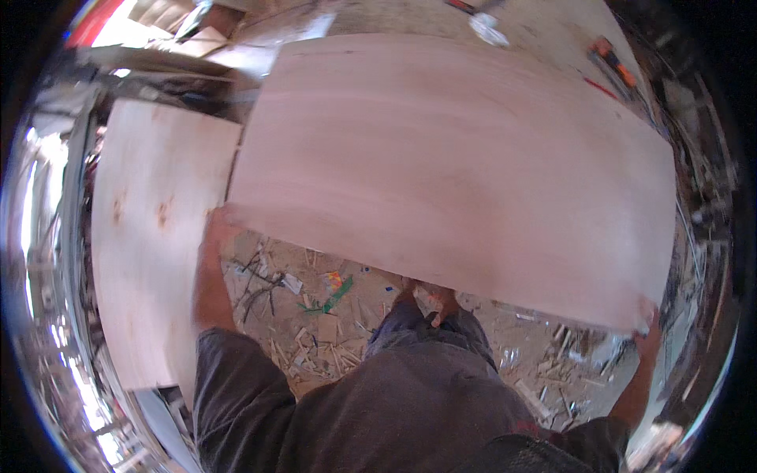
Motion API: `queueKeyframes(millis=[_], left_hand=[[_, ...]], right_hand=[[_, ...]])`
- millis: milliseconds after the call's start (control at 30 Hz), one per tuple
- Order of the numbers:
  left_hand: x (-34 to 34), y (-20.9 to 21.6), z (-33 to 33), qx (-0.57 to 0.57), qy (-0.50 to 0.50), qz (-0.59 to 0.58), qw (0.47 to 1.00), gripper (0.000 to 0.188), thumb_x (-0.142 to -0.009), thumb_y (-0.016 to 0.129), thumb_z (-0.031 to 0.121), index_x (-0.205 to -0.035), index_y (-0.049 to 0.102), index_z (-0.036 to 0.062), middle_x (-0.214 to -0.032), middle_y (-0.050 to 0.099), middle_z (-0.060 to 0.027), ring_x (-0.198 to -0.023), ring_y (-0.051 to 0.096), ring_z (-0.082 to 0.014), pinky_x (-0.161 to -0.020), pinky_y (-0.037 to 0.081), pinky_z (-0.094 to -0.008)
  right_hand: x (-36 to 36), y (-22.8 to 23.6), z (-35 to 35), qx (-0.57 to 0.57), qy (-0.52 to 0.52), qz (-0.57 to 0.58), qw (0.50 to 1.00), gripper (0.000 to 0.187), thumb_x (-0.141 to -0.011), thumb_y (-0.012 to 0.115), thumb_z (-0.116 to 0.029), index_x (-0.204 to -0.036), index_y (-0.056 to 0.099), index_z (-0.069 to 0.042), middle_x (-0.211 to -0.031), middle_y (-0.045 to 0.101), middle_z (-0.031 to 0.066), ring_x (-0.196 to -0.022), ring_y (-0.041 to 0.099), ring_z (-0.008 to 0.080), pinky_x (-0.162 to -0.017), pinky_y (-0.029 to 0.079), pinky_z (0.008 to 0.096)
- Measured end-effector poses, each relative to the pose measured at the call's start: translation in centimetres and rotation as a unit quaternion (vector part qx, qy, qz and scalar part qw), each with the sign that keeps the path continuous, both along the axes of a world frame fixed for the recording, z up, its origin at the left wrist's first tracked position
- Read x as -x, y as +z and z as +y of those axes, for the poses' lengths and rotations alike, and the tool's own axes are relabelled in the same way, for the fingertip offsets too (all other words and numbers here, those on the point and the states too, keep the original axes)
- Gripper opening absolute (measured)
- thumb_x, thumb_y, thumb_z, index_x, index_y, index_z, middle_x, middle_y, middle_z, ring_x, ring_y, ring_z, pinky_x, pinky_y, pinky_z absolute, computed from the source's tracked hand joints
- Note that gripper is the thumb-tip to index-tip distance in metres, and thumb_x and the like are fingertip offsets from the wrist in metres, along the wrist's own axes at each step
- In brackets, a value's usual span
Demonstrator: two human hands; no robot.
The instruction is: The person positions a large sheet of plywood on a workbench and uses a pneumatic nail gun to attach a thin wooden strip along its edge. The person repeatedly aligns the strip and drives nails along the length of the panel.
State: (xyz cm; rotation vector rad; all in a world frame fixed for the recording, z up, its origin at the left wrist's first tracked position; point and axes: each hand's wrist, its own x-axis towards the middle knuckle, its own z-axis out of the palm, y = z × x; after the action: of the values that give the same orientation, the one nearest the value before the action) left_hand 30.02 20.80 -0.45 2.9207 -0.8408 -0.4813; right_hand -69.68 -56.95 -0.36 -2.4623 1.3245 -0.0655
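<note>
A large, pinkish-brown plywood sheet [449,165] spans the view in front of me, tilted so that its right end comes nearer. My left hand [225,219] grips its near left corner. At the near right corner, my right hand [648,319] is closed on the edge. Both hands are slightly blurred, and the fingers under the sheet are hidden. A second, paler wooden panel [158,236] with a few brown spots stands to the left, close beside my left forearm.
Wood scraps [331,355] and litter, including a green strip [339,294], cover the floor around my feet [441,299]. Beyond the sheet's far right edge lies an orange and black tool [613,61]. A white object [489,30] lies at the far side.
</note>
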Motion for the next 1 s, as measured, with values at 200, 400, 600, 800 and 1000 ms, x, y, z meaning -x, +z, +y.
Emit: queueKeyframes(millis=[200, 400, 600, 800, 1000], left_hand=[[0.1, -1.9, 0.2, -0.001, -0.1, -0.114, 0.988, 0.051, -0.074, 0.086, 0.017, -0.121, 0.07, 0.0052, -0.108, 0.073, -0.0168, -0.096, 0.07, -0.0326, -0.088, 0.056, -0.0483], [-0.4, -2.1, -1.0, 0.143, 0.174, 0.112, 0.968, 0.073, -0.074, 0.078, -0.008, -0.14, 0.049, -0.0093, -0.139, 0.058, -0.015, -0.123, 0.061, -0.0244, -0.094, 0.059, -0.036], [-1.6, -1.0, -0.2, 0.08, 0.102, 0.108, 0.986, 0.069, -0.073, 0.08, -0.008, -0.134, 0.048, -0.0108, -0.135, 0.061, -0.0176, -0.122, 0.062, -0.0268, -0.099, 0.058, -0.04], [-0.6, -0.7, -2.9, -0.041, 0.112, 0.09, 0.989, 0.08, -0.072, 0.087, 0.007, -0.141, 0.049, -0.01, -0.143, 0.057, -0.0275, -0.143, 0.048, -0.0339, -0.11, 0.051, -0.0455], [1.4, 6.9, -10.4, -0.326, -0.021, 0.054, 0.944, 0.098, -0.074, 0.089, 0.022, -0.155, 0.04, -0.0035, -0.161, 0.036, -0.0309, -0.151, 0.035, -0.0425, -0.123, 0.034, -0.0491]], right_hand=[[-0.7, 1.3, -1.1, 0.04, -0.035, 0.239, 0.97, 0.11, -0.07, 0.089, -0.007, -0.164, 0.033, -0.018, -0.135, 0.068, 0.019, -0.109, 0.068, 0.0449, -0.098, 0.053, 0.0486], [0.1, 0.4, 0.2, 0.046, -0.106, 0.241, 0.964, 0.103, -0.07, 0.09, -0.014, -0.161, 0.04, -0.017, -0.128, 0.068, 0.0234, -0.105, 0.067, 0.0452, -0.097, 0.053, 0.0501], [0.4, -0.7, 1.7, 0.078, -0.109, 0.193, 0.972, 0.105, -0.069, 0.091, -0.015, -0.161, 0.041, -0.02, -0.116, 0.068, 0.0265, -0.111, 0.064, 0.0467, -0.098, 0.052, 0.0528], [0.4, -1.3, 1.9, 0.075, -0.165, 0.193, 0.964, 0.107, -0.066, 0.093, -0.013, -0.16, 0.042, -0.021, -0.116, 0.069, 0.0244, -0.112, 0.066, 0.043, -0.099, 0.052, 0.0505], [-7.2, 3.4, 2.4, 0.031, -0.197, 0.378, 0.904, 0.069, -0.085, 0.064, -0.001, -0.15, 0.057, -0.025, -0.134, 0.061, 0.0155, -0.131, 0.057, 0.0363, -0.107, 0.049, 0.0477]])
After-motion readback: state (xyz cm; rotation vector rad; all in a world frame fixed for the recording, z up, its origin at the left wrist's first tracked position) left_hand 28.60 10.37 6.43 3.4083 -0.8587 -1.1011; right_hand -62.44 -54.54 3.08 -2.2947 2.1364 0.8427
